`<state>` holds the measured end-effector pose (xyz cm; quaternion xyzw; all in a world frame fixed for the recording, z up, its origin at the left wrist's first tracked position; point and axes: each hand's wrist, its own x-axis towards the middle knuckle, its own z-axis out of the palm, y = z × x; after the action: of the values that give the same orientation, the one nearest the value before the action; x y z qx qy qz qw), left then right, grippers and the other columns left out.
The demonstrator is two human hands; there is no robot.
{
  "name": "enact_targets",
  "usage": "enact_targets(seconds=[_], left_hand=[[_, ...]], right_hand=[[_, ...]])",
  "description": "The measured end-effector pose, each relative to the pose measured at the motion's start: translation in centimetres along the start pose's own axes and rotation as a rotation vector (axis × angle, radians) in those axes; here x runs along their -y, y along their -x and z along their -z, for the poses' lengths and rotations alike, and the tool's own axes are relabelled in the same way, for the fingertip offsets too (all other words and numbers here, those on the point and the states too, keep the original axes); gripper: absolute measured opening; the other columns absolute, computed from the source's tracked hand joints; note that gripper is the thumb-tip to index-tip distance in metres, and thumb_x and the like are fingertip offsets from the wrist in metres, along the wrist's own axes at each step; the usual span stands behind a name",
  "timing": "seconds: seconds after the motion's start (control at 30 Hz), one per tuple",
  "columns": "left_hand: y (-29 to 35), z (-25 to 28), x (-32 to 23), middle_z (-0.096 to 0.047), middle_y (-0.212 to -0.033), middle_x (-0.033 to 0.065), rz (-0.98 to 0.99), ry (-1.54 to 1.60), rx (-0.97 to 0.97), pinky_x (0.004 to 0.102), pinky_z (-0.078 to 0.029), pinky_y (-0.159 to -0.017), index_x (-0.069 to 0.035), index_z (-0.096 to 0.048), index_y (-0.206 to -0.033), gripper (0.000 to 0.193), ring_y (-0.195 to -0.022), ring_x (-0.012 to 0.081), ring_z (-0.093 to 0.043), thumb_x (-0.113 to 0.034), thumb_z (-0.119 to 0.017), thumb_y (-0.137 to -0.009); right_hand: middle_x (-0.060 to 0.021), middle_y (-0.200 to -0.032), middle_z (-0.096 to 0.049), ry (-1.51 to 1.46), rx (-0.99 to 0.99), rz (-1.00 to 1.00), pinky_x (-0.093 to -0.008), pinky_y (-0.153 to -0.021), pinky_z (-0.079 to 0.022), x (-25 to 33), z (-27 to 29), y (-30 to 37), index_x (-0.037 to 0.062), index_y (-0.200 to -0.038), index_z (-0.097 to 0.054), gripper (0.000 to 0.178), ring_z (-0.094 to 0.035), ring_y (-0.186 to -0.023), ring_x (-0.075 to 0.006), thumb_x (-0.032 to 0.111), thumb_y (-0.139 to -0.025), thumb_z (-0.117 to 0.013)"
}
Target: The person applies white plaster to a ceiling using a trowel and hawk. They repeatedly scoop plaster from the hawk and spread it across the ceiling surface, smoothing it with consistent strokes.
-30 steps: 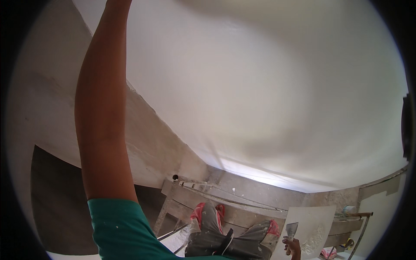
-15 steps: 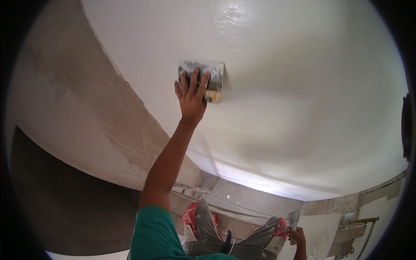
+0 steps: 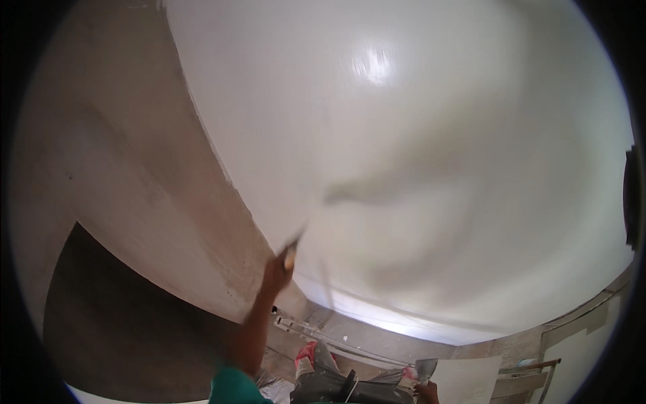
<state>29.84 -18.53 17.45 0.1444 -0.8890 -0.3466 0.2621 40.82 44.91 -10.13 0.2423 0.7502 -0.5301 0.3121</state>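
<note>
My left hand (image 3: pixel 274 275), at the end of a raised arm, is closed around a wide putty knife (image 3: pixel 294 245). The blade shows nearly edge-on and is smeared by motion; whether it touches the smooth white wall (image 3: pixel 431 222) I cannot tell. At the lower right, beside my knee, my right hand (image 3: pixel 428 392) grips a second putty knife (image 3: pixel 425 367) with its flared blade upward. The lower edge cuts off part of this hand. A glossy patch (image 3: pixel 372 64) shines high on the white surface.
A bare grey-brown plaster strip (image 3: pixel 148 175) borders the white wall on the left, beside a dark opening (image 3: pixel 134 316). Below are a dusty floor (image 3: pixel 377 337) and long rails (image 3: pixel 336 347). Boards and a brown bar (image 3: pixel 538 365) stand at the lower right.
My left hand has come down along the wall with its putty knife, which has turned from flat against the wall to nearly edge-on. The view has shifted; my right hand still grips its knife.
</note>
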Motion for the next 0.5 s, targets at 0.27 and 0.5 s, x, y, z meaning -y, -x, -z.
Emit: enact_targets(seconds=[0.27,0.5], left_hand=[[41.1,20.5,8.6,-0.064,-0.11,0.0216,0.804,-0.19,0.703,0.0475,-0.049,-0.087,-0.011,-0.059,-0.125,0.051,-0.103,0.0382,-0.062,-0.017,-0.065,-0.075],[35.1,27.8,9.3,-0.064,-0.108,0.0225,0.82,-0.32,0.696,0.0485,-0.049,-0.087,-0.009,-0.059,-0.122,0.047,-0.103,0.04,-0.061,-0.016,-0.066,-0.076]], right_hand=[[-0.0104,-0.082,-0.068,0.027,-0.011,-0.125,-0.0394,-0.061,-0.054,10.5,-2.6,22.1,0.0012,-0.095,-0.067,0.028,-0.065,-0.069,-0.0249,0.02,-0.075,-0.071],[-0.0115,-0.085,-0.069,-0.009,-0.025,-0.131,-0.0403,-0.063,-0.054,16.7,-4.6,28.9,0.0026,-0.098,-0.068,0.031,-0.066,-0.072,-0.0265,0.027,-0.078,-0.07]])
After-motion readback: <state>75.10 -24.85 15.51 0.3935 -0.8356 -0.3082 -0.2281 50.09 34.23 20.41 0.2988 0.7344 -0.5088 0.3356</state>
